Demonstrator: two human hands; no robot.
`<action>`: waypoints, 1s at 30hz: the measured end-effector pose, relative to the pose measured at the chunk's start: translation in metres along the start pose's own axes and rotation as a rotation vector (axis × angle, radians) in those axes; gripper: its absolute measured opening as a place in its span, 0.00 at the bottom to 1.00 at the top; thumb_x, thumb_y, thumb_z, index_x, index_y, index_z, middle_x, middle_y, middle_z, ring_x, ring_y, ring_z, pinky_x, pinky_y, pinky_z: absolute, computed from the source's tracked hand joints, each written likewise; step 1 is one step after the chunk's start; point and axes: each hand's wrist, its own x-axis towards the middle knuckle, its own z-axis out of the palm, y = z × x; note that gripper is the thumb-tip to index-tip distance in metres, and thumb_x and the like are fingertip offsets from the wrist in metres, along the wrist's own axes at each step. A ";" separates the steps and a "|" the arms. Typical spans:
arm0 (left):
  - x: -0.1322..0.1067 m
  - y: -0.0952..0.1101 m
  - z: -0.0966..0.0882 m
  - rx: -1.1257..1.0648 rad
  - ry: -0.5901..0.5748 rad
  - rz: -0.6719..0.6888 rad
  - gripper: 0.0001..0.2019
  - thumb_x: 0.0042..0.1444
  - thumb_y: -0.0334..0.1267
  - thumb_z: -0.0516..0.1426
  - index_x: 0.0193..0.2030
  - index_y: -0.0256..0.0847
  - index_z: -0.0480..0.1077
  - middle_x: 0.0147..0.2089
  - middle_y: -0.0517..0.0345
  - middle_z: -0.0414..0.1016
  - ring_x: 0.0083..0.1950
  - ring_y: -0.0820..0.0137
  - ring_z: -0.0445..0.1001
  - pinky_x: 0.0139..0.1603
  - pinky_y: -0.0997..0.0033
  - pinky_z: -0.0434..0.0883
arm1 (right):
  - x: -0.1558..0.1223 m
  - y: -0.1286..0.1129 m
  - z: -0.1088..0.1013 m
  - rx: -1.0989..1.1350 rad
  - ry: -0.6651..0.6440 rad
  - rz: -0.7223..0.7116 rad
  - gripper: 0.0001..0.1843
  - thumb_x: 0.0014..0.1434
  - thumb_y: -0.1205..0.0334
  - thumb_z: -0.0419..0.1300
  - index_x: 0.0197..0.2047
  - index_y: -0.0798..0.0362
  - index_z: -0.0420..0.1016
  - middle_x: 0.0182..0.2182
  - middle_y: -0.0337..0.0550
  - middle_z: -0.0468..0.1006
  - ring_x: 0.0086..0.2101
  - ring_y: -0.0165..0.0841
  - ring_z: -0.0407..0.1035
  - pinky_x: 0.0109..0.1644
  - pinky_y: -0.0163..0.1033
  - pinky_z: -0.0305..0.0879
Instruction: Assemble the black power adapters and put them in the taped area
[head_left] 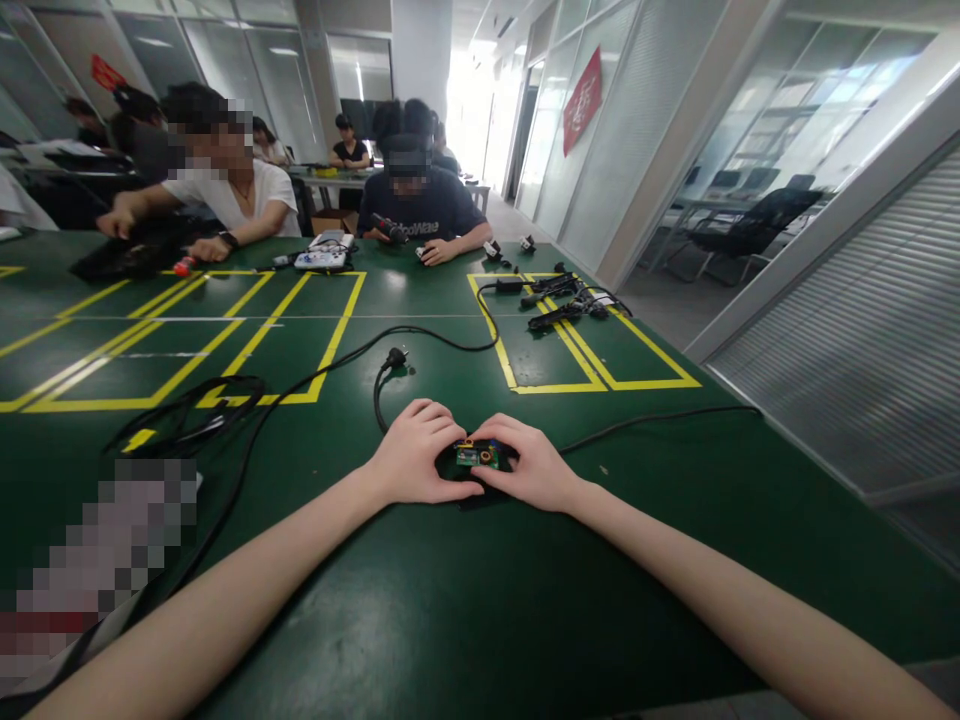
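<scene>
Between my two hands is a small green circuit board point(469, 457) with a copper-coloured coil and other parts on its face. My left hand point(417, 455) grips its left end, thumb below and fingers above. The right end is pinched by my right hand point(538, 464), its thumb at the near edge. Dark casing shows under and beside the board, partly hidden by my fingers. A black cable point(660, 420) runs off to the right from behind my right hand. Just beyond my left hand lies a black power plug point(394, 358) with its prongs pointing right.
Yellow tape rectangles point(559, 389) mark the green table point(480, 620). Coiled black cables point(191, 410) lie at left, with a blurred-out item point(112, 560) nearer me. Black adapters and cords point(566, 300) sit at far right. Two people work across the table near a white power strip point(326, 250).
</scene>
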 end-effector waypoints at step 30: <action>0.001 -0.004 0.004 -0.031 -0.043 -0.160 0.07 0.62 0.34 0.58 0.31 0.41 0.70 0.49 0.50 0.75 0.50 0.61 0.73 0.49 0.58 0.75 | 0.005 0.017 -0.010 -0.155 -0.091 -0.062 0.25 0.57 0.58 0.71 0.57 0.49 0.75 0.47 0.49 0.76 0.47 0.44 0.72 0.53 0.53 0.73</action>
